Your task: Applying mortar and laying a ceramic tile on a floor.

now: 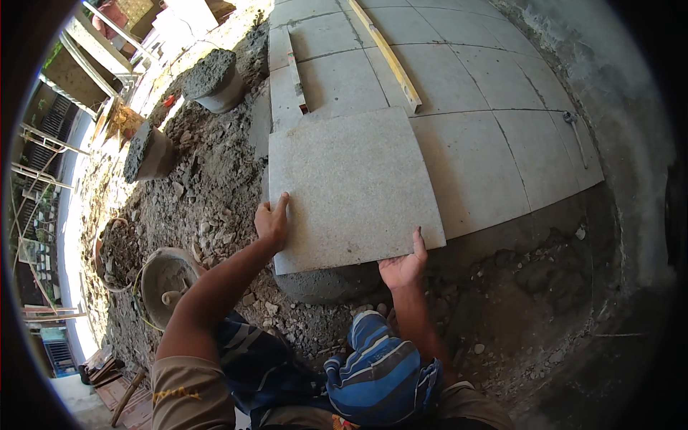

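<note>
A large square light-grey floor tile (351,183) is held between my two hands, over a bed of wet mortar (326,285). My left hand (273,222) grips the tile's left edge, thumb on the top face and the other fingers out of sight beneath. At the near right corner my right hand (405,266) clasps the front edge, its thumb up and the fingers under the tile. The far part of the tile overlaps the laid tiles (466,79); what lies under it is hidden.
On the laid floor rest a yellow straightedge (387,54), a short level-like bar (295,75) and a hammer-like tool (575,136). Mortar-filled buckets (215,86) stand on rubble at left, near a basin (168,283) with a trowel (170,298). A wall (631,107) bounds the right.
</note>
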`<move>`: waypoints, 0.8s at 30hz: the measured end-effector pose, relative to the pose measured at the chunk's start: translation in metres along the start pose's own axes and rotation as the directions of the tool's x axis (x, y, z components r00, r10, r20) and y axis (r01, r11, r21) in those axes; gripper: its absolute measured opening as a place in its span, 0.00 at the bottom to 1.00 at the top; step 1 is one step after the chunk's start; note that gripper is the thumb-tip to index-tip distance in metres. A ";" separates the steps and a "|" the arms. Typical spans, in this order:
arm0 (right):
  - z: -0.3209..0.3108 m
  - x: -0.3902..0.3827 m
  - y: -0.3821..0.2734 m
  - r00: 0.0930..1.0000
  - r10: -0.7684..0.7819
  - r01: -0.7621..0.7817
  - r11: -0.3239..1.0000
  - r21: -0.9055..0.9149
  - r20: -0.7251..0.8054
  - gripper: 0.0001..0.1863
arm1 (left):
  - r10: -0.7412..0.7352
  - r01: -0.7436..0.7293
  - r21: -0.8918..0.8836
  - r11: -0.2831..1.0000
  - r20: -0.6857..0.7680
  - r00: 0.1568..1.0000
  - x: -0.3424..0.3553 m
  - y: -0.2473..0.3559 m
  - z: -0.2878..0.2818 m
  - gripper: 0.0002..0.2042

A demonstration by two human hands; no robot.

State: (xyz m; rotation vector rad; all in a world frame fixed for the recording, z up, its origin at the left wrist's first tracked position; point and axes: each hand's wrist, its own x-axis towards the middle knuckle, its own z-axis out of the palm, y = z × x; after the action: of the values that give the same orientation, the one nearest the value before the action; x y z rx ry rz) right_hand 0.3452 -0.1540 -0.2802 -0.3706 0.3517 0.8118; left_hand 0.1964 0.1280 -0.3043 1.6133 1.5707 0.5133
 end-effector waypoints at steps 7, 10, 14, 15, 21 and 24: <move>-0.023 0.007 0.002 0.991 -0.027 0.022 0.999 -0.043 -0.132 0.32 | 0.018 -0.017 0.038 0.999 -0.032 0.999 -0.003 -0.033 0.024 0.34; -0.031 0.012 0.003 0.977 0.038 -0.054 0.996 -0.072 -0.210 0.33 | 0.032 -0.029 0.045 0.999 -0.065 0.997 0.001 -0.035 0.025 0.34; -0.036 0.021 0.006 0.972 0.073 -0.090 0.994 -0.066 -0.222 0.32 | 0.002 -0.001 0.060 0.998 -0.014 1.000 0.000 -0.034 0.019 0.35; -0.037 0.022 0.006 0.966 0.085 -0.103 0.993 -0.060 -0.243 0.32 | 0.005 -0.004 0.053 0.999 -0.014 1.000 -0.002 -0.034 0.018 0.36; -0.042 0.026 0.006 0.969 0.098 -0.111 0.993 -0.045 -0.229 0.30 | 0.028 -0.021 0.105 0.994 -0.066 0.997 -0.007 -0.032 0.020 0.37; -0.045 0.027 0.004 0.969 0.079 -0.097 0.993 -0.068 -0.235 0.30 | 0.029 -0.022 0.119 0.993 -0.061 0.998 -0.007 -0.031 0.023 0.38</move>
State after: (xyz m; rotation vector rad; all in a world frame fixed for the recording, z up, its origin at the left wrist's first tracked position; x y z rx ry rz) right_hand 0.3518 -0.1545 -0.3323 -0.5294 0.5590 0.8731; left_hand 0.1935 0.1125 -0.3398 1.7227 1.6555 0.4968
